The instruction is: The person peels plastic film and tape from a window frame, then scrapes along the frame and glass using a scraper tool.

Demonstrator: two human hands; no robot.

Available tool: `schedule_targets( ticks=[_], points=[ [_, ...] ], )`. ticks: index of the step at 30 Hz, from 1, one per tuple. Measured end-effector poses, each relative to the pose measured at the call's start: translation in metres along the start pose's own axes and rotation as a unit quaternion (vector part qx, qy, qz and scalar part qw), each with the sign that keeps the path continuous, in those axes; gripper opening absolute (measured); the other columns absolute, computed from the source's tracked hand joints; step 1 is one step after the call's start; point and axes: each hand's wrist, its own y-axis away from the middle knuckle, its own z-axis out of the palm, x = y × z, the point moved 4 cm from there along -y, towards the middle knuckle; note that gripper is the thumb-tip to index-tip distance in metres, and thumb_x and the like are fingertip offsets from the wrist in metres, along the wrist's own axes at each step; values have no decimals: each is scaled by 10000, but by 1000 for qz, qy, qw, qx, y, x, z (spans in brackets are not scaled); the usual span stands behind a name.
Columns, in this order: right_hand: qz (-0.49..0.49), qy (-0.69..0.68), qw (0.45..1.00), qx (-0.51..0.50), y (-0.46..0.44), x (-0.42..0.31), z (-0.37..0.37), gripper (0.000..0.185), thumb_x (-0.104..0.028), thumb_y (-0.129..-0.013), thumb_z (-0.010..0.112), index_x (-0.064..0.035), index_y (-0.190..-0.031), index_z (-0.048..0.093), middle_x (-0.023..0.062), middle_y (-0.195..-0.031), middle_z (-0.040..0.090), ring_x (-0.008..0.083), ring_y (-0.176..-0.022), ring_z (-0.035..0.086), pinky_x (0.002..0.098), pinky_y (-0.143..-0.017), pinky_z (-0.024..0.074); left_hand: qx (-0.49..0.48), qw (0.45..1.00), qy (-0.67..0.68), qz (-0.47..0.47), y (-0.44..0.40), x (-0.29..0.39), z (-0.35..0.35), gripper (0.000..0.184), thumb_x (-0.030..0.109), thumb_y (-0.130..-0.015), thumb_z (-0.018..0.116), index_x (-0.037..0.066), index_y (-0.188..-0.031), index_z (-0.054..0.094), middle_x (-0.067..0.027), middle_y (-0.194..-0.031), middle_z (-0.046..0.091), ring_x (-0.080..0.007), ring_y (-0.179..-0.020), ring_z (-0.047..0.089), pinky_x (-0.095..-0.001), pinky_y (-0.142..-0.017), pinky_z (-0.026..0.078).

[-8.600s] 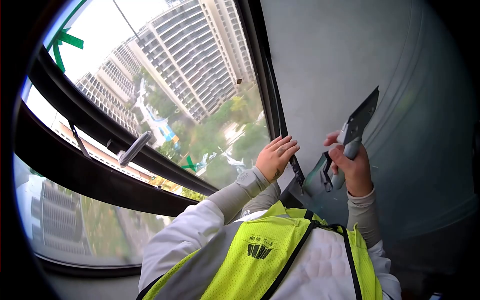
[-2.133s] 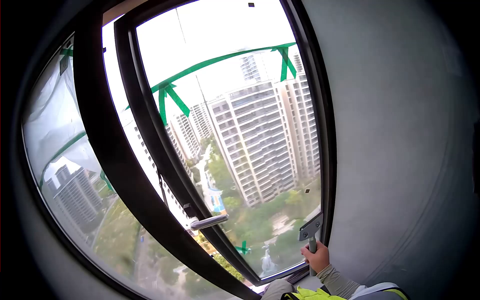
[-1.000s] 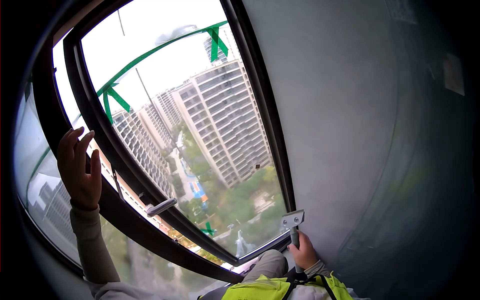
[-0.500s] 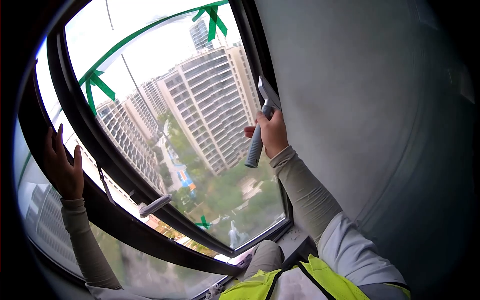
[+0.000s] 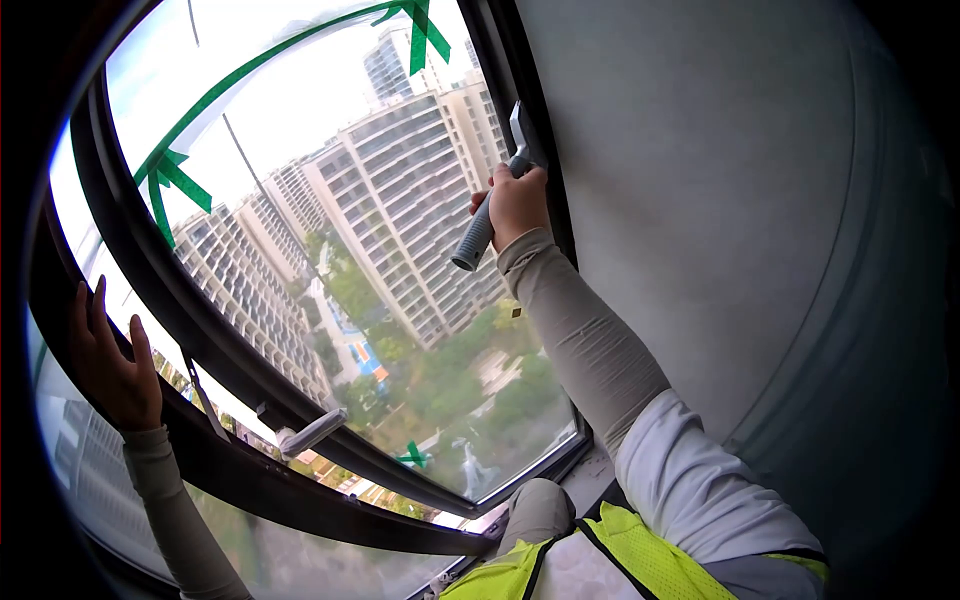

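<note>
My right hand (image 5: 521, 205) is wrapped round the ribbed grey handle of a scraper (image 5: 476, 236). The scraper's metal head points up and lies against the dark right-hand window frame (image 5: 530, 90), partly hidden behind my fingers. My left hand (image 5: 118, 375) has its fingers stretched out and rests against the dark frame post (image 5: 240, 470) on the left. Between the two hands is a window sash with a pane (image 5: 300, 120), which carries green tape (image 5: 270, 70) along its top and in several short strips.
A grey window handle (image 5: 313, 433) juts from the sash at lower left, beside a thin metal stay (image 5: 205, 400). A grey wall (image 5: 700, 200) runs along the right. My knee (image 5: 540, 515) is near the sill (image 5: 592, 475). Outside, tall buildings stand far below.
My right hand has moved up and slightly left along the frame with the scraper. My left hand sits a little lower in view, still on the post. The camera view has shifted slightly.
</note>
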Motion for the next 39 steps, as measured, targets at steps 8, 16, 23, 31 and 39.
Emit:
schedule_targets(
  ticks=[8, 16, 23, 31, 39],
  points=[
    [15, -19, 998, 57, -7, -2, 13, 254, -84, -877, 433, 29, -1051, 287, 143, -865, 466, 206, -557, 551, 345, -460, 501, -2, 1000, 2, 16, -1, 1, -4, 422, 334, -882, 448, 156, -1265, 455, -107, -1322, 410, -296, -1212, 394, -458, -990, 336],
    [14, -36, 996, 77, -8, -2, 15, 222, -49, -846, 437, 27, -1011, 309, 124, -832, 456, 206, -562, 520, 380, -485, 488, 12, 1000, -1, 19, 5, -4, 3, 421, 339, -884, 454, 157, -1264, 456, -96, -1318, 426, -301, -1214, 398, -454, -996, 332],
    [80, -138, 987, 3, -11, -5, 4, 156, -129, -887, 439, 15, -866, 384, 89, -742, 425, 181, -562, 471, 358, -524, 444, 18, 1000, 11, 18, 5, -8, 7, 417, 343, -885, 460, 150, -1255, 467, -99, -1303, 444, -291, -1186, 435, -441, -989, 349],
    [106, -204, 972, -53, -20, -6, -1, 165, -145, -904, 420, -1, -837, 376, 78, -699, 408, 168, -567, 437, 335, -541, 431, 18, 999, 18, 29, 6, -9, 7, 408, 319, -891, 462, 114, -1244, 472, -112, -1291, 453, -287, -1176, 450, -433, -974, 372],
    [80, -102, 990, -58, 19, -5, -30, 137, -122, -886, 451, -12, -896, 370, 70, -702, 421, 151, -564, 454, 327, -508, 429, 23, 999, 12, 26, 7, -12, 11, 402, 307, -887, 480, 114, -1240, 473, -103, -1289, 459, -284, -1172, 457, -428, -978, 371]
  ],
)
